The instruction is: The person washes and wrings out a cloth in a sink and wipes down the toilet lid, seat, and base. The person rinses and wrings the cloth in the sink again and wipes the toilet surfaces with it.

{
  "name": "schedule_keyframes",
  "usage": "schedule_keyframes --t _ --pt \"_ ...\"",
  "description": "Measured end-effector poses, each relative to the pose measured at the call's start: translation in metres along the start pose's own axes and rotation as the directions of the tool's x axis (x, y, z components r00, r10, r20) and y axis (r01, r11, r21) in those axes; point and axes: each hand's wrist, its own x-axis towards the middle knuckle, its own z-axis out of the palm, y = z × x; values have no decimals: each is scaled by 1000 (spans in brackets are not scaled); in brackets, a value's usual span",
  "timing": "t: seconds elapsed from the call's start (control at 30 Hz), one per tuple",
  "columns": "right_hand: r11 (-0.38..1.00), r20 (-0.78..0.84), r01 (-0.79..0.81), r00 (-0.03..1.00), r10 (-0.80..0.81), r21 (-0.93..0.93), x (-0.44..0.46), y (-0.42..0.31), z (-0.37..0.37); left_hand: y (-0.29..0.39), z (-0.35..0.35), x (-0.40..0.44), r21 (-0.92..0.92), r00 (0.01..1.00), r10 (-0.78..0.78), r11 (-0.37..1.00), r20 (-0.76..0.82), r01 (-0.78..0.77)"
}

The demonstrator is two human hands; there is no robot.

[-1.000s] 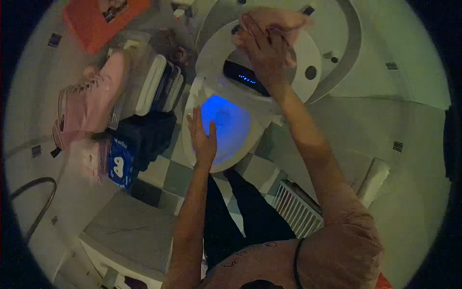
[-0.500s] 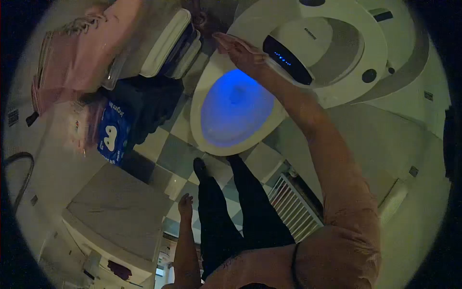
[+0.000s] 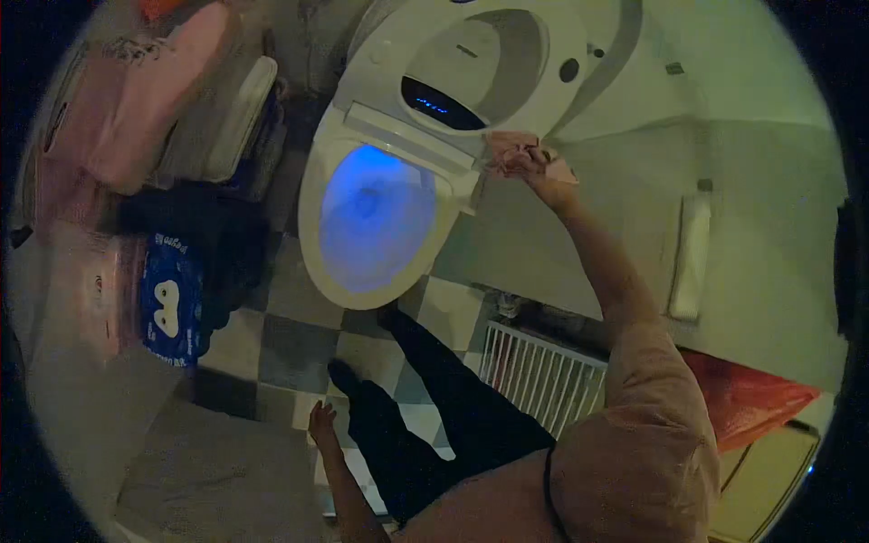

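A pink cloth (image 3: pixel 501 149) is bunched in my right hand (image 3: pixel 534 165), beside the right rear edge of a white toilet (image 3: pixel 312 258). The fingers are curled over the cloth; whether it touches the toilet, I cannot tell. The lid (image 3: pixel 389 54) is raised, and blue light fills the bowl (image 3: pixel 376 226). A dark display panel (image 3: pixel 441 103) with small blue marks sits at the back. My left hand (image 3: pixel 321 421) hangs low over the floor, holding nothing, its fingers loosely apart.
At the left are a pink bag (image 3: pixel 172 100), stacked containers (image 3: pixel 244 118) and a blue pack (image 3: pixel 170 303). A white slatted rack (image 3: pixel 539 371) stands at the lower right, with a red item (image 3: pixel 751 398) beyond it. Checkered tiles (image 3: pixel 299 348) cover the floor.
My right hand has moved from the toilet's left rear side, across it, to the right side with the cloth. The view has shifted, and my left hand still hangs low.
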Motion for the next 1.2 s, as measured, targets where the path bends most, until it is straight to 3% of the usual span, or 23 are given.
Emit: schedule_keyframes --t 0.03,0.07,0.1,0.17,0.23,0.37,0.43,0.47,0.5,0.53,0.57,0.6,0.67,0.73,0.77,0.83,0.87,0.93,0.97,1.0,1.07,1.13,1.2 --pt "997 -179 -79 981 76 -11 -4 3 -2 -2 -1 11 1 1000 4 1000 28 -4" --pt "969 -540 93 816 -206 -230 -1 -5 -24 -6 -3 19 15 995 82 996 60 -83" --pt "863 -728 164 477 -493 -477 7 -22 -61 -10 -7 21 32 985 156 987 78 -159" --pt "833 -707 80 490 -511 -547 18 -52 -129 -12 -10 26 70 988 140 987 65 -144" --pt "800 -729 216 331 -599 -559 50 -64 -155 -9 6 43 109 990 127 985 59 -133" --pt "923 -899 262 265 -349 -282 90 -36 -90 -16 42 42 88 987 163 983 2 -163" --pt "911 -882 344 326 -341 -225 86 -26 -49 -59 37 73 -516 874 390 833 289 -201" --pt "891 -861 418 374 -345 -176 81 -28 -27 -58 36 70 -331 985 27 943 172 32" --pt "889 -819 378 403 -408 -256 75 -31 11 -53 48 60 -338 988 20 941 150 32" --pt "877 -773 338 430 -467 -341 67 -35 45 -46 70 48 -133 989 106 987 107 -91" --pt "888 -798 459 534 -280 -4 60 -59 64 -46 84 44 85 976 199 975 84 -206" --pt "790 -751 514 652 -108 333 59 -91 82 -60 85 50 81 976 208 974 69 -213" --pt "797 -768 590 449 -457 -130 99 -124 117 -92 86 78 -242 998 45 970 34 -35" --pt "690 -679 651 352 -645 -318 113 -196 101 -70 105 85 -84 992 112 991 63 -107" --pt "623 -656 728 325 -681 -285 150 -222 112 -58 113 88 81 982 159 983 105 -168" --pt "588 -776 705 84 -625 -397 165 -291 113 -56 119 102 22 969 204 978 141 -209" --pt "591 -786 702 73 -614 -397 176 -308 124 -53 121 113 -34 950 250 968 188 -248" --pt "514 -662 742 127 -739 -431 203 -325 147 -46 131 131 -48 934 294 956 205 -290" --pt "565 -589 516 136 -796 -644 235 -322 188 -41 132 141 -74 918 329 944 222 -320" --pt "577 -605 499 125 -786 -647 222 -318 182 -36 130 155 -70 908 352 936 229 -346" --pt "668 -666 542 243 -706 -510 159 -287 165 -27 127 179 46 888 367 918 278 -394" --pt "691 -605 473 348 -716 -546 144 -234 183 4 134 179 24 884 401 908 243 -418" --pt "756 -372 500 664 -648 -423 97 -191 170 16 130 188 3 876 431 897 215 -442"
